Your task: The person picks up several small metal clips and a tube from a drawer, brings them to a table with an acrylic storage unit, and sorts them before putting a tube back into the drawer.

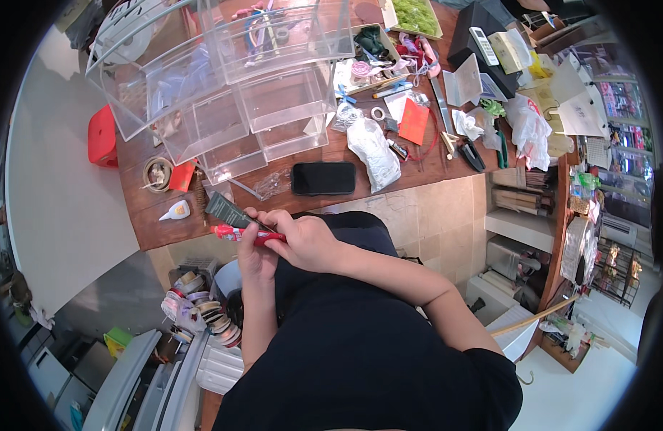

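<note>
We grip a red tube [238, 233] in our left hand [256, 258] while our right hand [306, 241] pinches its end; next, a firm twist seems needed.

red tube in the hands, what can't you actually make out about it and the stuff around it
- Red tube, head view: its right end is covered by the right hand, so cap on or off cannot be told.
- Left hand: its fingers lie under the tube and right hand; grip hidden.
- Dark flat packet: too small to identify.
- Clear drawer unit: contents blurred by the plastic and glare.
- Black phone: screen dark.
</note>
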